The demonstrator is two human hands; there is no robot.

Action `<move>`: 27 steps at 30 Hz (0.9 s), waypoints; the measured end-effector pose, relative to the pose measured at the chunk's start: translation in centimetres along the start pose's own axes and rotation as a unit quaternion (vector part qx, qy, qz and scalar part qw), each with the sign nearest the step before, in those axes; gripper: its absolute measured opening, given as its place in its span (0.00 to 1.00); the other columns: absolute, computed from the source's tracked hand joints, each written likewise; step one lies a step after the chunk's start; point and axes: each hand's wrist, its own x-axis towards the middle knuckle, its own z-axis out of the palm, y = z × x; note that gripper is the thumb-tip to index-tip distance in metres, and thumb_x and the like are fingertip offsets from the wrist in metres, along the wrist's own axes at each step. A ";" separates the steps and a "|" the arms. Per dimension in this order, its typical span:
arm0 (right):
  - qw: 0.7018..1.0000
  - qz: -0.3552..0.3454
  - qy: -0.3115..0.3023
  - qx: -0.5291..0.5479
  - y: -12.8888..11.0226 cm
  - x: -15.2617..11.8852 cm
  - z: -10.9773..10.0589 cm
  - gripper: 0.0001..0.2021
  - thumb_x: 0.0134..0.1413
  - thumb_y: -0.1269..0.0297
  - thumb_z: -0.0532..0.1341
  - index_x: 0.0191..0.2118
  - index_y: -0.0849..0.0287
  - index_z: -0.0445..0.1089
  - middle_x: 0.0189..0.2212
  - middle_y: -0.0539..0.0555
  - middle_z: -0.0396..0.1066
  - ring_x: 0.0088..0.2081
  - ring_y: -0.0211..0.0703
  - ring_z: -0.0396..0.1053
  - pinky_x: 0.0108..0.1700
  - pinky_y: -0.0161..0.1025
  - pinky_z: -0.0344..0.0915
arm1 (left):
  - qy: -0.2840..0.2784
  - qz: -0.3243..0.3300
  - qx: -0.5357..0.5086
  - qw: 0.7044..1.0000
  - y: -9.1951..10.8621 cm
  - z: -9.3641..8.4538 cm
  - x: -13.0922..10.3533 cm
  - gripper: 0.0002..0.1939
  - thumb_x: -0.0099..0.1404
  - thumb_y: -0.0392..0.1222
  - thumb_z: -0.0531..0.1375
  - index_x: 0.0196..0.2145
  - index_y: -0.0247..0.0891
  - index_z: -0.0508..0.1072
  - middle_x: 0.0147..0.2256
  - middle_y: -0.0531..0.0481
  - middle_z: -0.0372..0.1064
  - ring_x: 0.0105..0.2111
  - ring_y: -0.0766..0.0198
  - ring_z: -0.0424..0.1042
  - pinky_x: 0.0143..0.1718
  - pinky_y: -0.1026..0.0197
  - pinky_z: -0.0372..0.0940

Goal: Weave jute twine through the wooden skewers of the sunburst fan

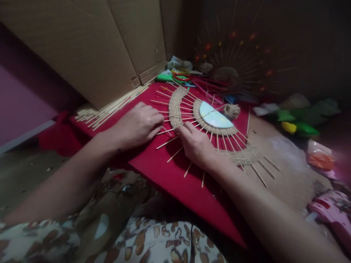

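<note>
A half-round woven piece of thin wooden sticks and jute twine (178,104) lies on a red cloth-covered surface. At its centre is a pale blue half-disc (215,116), edged by a woven band. My left hand (141,122) is closed at the left side by the stick ends, a thin strand of twine (167,130) showing at its fingertips. With its fingers pinched at the lower end of the outer woven band, my right hand (196,142) covers part of the sticks. A small ball of twine (231,110) rests beside the half-disc.
Loose sticks (109,106) lie in a bundle along a cardboard panel (90,47). Red-handled scissors (181,76) and a green item sit at the back. A decorated stick piece (236,65) stands behind. At right are a pink glue gun (330,212) and a packet of orange material (320,160).
</note>
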 end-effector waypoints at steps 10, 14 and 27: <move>0.959 0.081 0.138 0.233 1.3 0.2 0.0 0.09 0.55 0.73 0.53 0.41 0.60 0.65 0.34 0.55 0.70 0.34 0.40 0.67 0.38 0.40 0.65 | -0.031 -0.024 -0.056 0.998 -1.5 1.7 3.1 0.13 0.66 0.43 0.50 0.32 0.36 0.71 0.30 0.46 0.70 0.33 0.60 0.68 0.37 0.59 0.60; 0.985 0.046 0.137 0.096 0.4 0.2 -0.1 0.10 0.55 0.73 0.53 0.42 0.65 0.67 0.37 0.61 0.69 0.39 0.46 0.65 0.42 0.44 0.65 | 0.002 -0.041 -0.111 0.993 -1.5 2.3 2.4 0.12 0.66 0.42 0.50 0.32 0.35 0.69 0.32 0.45 0.69 0.34 0.60 0.67 0.36 0.60 0.61; 0.995 0.072 -0.051 -0.039 0.8 1.3 -1.8 0.14 0.60 0.65 0.56 0.49 0.68 0.67 0.44 0.64 0.68 0.45 0.50 0.65 0.48 0.45 0.63 | 0.003 -0.043 -0.182 0.982 -0.8 2.1 2.3 0.08 0.64 0.40 0.54 0.33 0.36 0.71 0.28 0.50 0.71 0.27 0.65 0.69 0.30 0.65 0.59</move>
